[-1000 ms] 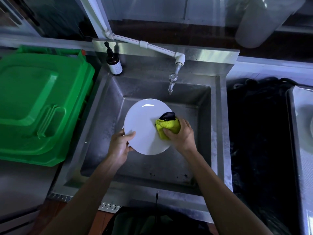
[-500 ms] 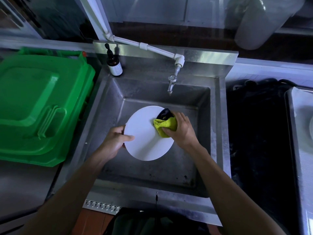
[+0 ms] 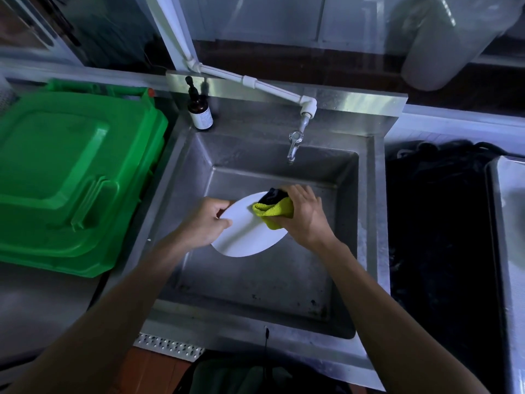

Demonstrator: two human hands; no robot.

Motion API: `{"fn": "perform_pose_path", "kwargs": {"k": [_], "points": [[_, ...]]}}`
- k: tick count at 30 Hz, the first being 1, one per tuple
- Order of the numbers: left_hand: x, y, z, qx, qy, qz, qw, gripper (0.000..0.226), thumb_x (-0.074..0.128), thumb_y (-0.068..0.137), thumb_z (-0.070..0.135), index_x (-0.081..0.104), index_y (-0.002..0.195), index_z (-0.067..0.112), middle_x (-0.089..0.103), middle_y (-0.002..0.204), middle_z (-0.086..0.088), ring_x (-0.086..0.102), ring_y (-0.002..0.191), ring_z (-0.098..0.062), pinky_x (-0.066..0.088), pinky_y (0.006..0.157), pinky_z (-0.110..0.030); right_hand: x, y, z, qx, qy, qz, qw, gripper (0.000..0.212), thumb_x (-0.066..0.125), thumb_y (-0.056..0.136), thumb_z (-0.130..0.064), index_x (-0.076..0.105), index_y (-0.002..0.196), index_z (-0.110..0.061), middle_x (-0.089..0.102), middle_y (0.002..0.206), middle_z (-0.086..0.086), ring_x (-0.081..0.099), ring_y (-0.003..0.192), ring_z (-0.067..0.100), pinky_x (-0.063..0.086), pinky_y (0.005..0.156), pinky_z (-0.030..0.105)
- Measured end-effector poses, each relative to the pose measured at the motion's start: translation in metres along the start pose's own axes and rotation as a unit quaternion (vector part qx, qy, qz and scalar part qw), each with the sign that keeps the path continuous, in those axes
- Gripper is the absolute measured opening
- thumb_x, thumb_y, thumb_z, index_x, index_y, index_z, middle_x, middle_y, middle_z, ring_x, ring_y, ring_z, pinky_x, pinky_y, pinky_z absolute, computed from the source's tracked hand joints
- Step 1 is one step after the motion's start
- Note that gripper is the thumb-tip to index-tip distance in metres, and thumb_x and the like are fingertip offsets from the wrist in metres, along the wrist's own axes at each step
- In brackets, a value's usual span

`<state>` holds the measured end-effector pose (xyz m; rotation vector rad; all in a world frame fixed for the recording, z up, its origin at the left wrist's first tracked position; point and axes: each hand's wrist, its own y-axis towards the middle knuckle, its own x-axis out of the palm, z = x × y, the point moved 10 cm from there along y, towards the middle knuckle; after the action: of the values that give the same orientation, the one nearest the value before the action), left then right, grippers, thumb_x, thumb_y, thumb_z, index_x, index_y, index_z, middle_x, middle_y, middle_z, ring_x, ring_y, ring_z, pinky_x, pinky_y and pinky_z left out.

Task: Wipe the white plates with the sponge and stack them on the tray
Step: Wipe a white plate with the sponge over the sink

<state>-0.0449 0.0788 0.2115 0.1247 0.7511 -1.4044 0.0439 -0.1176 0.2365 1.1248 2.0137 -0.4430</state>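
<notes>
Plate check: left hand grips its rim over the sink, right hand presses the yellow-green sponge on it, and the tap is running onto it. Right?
One error: the tap is not running; the head view shows no water. Otherwise correct: the left hand grips the plate over the sink, and the right hand presses the sponge on it.

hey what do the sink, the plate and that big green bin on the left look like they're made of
Sink: brushed stainless steel, by its dull grey metallic sheen and folded edges. Plate: smooth, glossy white, probably ceramic, though melamine would look the same. Green bin: moulded plastic, with even colour, rounded ribs and a soft shine.
</notes>
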Motion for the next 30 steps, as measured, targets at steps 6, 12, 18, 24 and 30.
{"fn": "perform_pose_path", "kwargs": {"k": [6,12,18,24,30], "points": [[0.01,0.004,0.027,0.058,0.09,0.008,0.994,0.057,0.058,0.077,-0.002,0.069,0.087,0.053,0.071,0.075,0.018,0.057,0.065,0.006,0.04,0.054,-0.018,0.004,-0.001,-0.025,-0.076,-0.082,0.01,0.994,0.056,0.078,0.069,-0.036,0.059,0.121,-0.027,0.061,0.115,-0.011,0.049,0.107,0.021,0.032,0.083,0.041],[0.012,-0.002,0.046,0.1,0.198,0.055,0.974,0.067,0.059,0.082,-0.001,0.057,0.119,0.055,0.06,0.061,0.009,0.057,0.058,-0.013,0.046,0.052,-0.03,0.007,-0.009,-0.022,-0.071,-0.107,0.025,0.991,0.052,0.081,0.066,-0.028,0.064,0.115,-0.024,0.064,0.111,-0.01,0.053,0.103,0.024,0.034,0.083,0.043],[0.016,-0.011,0.039,0.097,0.123,0.095,0.983,0.057,0.054,0.085,-0.004,0.074,0.114,0.04,0.063,0.068,-0.003,0.048,0.059,-0.027,0.036,0.053,-0.029,-0.009,-0.027,-0.026,-0.116,-0.093,0.152,0.977,0.031,0.078,0.073,-0.027,0.069,0.102,-0.021,0.067,0.099,-0.011,0.054,0.093,0.018,0.034,0.082,0.042],[0.011,-0.02,0.01,0.056,-0.012,0.181,0.982,0.038,0.061,0.087,-0.005,0.079,0.108,0.019,0.072,0.088,0.031,0.069,0.085,-0.001,0.053,0.076,-0.025,-0.019,-0.033,-0.022,-0.137,-0.105,0.194,0.966,0.023,0.074,0.084,-0.037,0.069,0.1,-0.02,0.065,0.097,-0.012,0.053,0.092,0.017,0.035,0.083,0.042],[0.021,-0.033,-0.069,-0.169,-0.304,0.214,0.913,0.032,0.066,0.081,-0.004,0.077,0.097,0.02,0.077,0.108,0.006,0.071,0.099,-0.015,0.057,0.09,-0.028,-0.02,-0.042,-0.012,-0.132,-0.092,0.215,0.963,0.031,0.082,0.081,-0.037,0.068,0.103,-0.02,0.065,0.103,-0.013,0.055,0.092,0.018,0.036,0.086,0.041]]}}
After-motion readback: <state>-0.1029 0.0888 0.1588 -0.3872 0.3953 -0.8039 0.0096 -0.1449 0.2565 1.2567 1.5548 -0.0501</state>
